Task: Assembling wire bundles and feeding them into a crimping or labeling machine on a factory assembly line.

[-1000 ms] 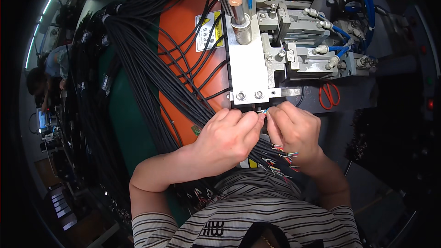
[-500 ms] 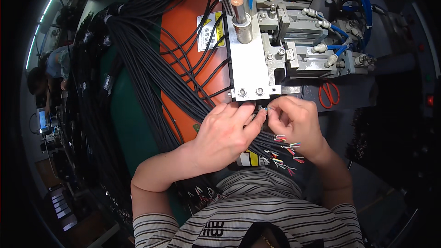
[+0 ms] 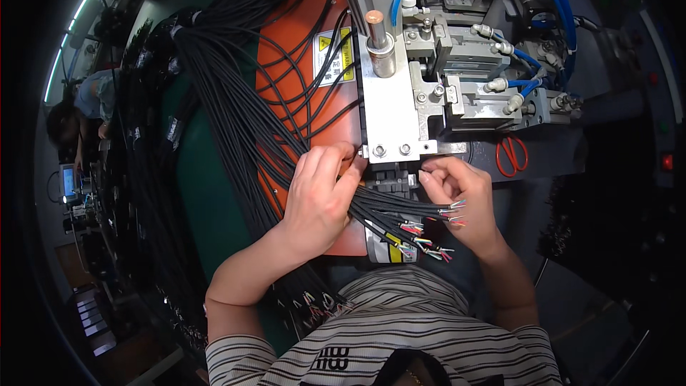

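Note:
My left hand (image 3: 320, 196) is closed at the left side of a dark slotted block (image 3: 391, 180), under the machine's bright metal plate (image 3: 389, 111). Its thumb and fingers pinch a black cable, mostly hidden by the hand. Across the block's other side, my right hand (image 3: 463, 196) has thumb and forefinger nearly together at the block's right edge; anything between them is too small to make out. A bundle of black cables (image 3: 379, 207) runs beneath my left hand toward the right. Its stripped ends (image 3: 429, 244) show thin coloured wires, some close under my right hand.
The machine carries metal cylinders (image 3: 475, 104) and blue air hoses (image 3: 564, 0). Red-handled scissors (image 3: 511, 155) lie to its right. More black cables (image 3: 229, 93) spread over the orange surface (image 3: 343, 118) and green mat (image 3: 204, 193). Another person (image 3: 86, 111) is at the far left.
My left hand has drawn back leftward from the fine wires between my fingertips to the block's left side, uncovering the block. My right hand stays near its right edge. The view has shifted slightly.

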Demonstrator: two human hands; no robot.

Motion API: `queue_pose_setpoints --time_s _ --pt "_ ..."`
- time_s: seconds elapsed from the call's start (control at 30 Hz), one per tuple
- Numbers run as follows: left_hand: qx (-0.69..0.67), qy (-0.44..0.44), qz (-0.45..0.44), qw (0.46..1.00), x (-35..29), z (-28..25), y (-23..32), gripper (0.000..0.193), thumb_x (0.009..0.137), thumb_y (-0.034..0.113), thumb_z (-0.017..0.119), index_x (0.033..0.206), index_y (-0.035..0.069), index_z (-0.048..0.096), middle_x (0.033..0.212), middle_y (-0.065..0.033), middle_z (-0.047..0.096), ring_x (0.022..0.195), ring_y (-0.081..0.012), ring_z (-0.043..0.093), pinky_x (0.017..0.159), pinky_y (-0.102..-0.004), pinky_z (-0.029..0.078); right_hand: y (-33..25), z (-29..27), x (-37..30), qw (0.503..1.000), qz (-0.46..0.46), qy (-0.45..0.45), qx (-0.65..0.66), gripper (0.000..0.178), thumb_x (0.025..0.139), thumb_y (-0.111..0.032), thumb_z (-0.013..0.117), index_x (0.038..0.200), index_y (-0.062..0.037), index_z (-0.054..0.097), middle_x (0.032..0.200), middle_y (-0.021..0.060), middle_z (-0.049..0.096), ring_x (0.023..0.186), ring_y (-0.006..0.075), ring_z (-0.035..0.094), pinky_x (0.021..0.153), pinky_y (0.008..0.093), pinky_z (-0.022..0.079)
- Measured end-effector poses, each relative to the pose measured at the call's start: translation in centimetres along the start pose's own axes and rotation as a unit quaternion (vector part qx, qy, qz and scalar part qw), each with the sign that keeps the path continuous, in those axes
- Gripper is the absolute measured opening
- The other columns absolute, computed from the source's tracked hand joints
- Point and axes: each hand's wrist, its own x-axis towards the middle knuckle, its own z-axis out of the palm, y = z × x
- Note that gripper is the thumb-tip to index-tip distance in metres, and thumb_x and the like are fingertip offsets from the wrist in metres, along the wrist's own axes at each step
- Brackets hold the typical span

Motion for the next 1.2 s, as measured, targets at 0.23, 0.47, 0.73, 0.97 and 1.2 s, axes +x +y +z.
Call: queue_pose_setpoints --time_s 0.23,0.47,0.73,0.97,1.2 --pt "-0.070 0.043 0.176 0.981 -0.4 -0.6 -0.8 0.041 0.065 0.014 0.075 0.102 -0.003 0.065 0.089 -0.0113 0.060 0.077 -0.0281 0.060 0.069 -0.0393 0.048 -1.9 -0.4 -1.3 0.993 -0.044 -0.068 0.084 0.033 0.077 0.008 0.073 0.109 0.0021 0.066 0.082 0.0002 0.059 0.056 -0.0008 0.043 0.049 0.0168 0.032" --pt "-0.102 -0.016 0.130 0.986 -1.3 -0.7 -0.6 0.038 0.074 0.018 0.076 0.103 -0.003 0.065 0.080 -0.0093 0.063 0.065 -0.0226 0.062 0.055 -0.0322 0.044 -2.2 -0.2 -1.2 0.965 0.007 -0.118 0.234 0.029 0.082 0.014 0.065 0.109 0.0036 0.065 0.097 0.0073 0.062 0.070 0.0039 0.056 0.059 0.0174 0.043" --pt "-0.212 -0.018 0.025 0.977 0.4 -0.1 1.0 0.043 0.061 0.005 0.077 0.102 0.000 0.064 0.080 -0.0105 0.069 0.069 -0.0278 0.068 0.062 -0.0358 0.052 -3.1 0.5 -1.5 0.939 0.103 -0.026 0.327 0.017 0.090 0.007 0.061 0.105 0.0044 0.066 0.101 0.0134 0.066 0.082 0.0129 0.066 0.067 0.0225 0.052" --pt "-0.308 -0.066 0.029 0.949 0.9 -0.1 -0.2 0.038 0.067 0.013 0.080 0.100 0.000 0.065 0.079 -0.0095 0.068 0.069 -0.0263 0.067 0.062 -0.0346 0.049 -2.1 -0.2 -0.7 0.966 -0.027 -0.066 0.248 0.015 0.090 0.003 0.061 0.104 0.0071 0.067 0.100 0.0168 0.065 0.074 0.0167 0.067 0.058 0.0222 0.051" --pt "-0.400 -0.169 0.061 0.898 1.6 -0.4 -1.6 0.047 0.067 0.022 0.084 0.105 0.000 0.066 0.083 -0.0105 0.068 0.074 -0.0266 0.068 0.066 -0.0343 0.049 -1.0 -1.0 0.4 0.908 0.037 -0.186 0.374 0.017 0.088 0.007 0.063 0.105 0.0052 0.067 0.096 0.0088 0.062 0.073 0.0099 0.063 0.060 0.0192 0.047"
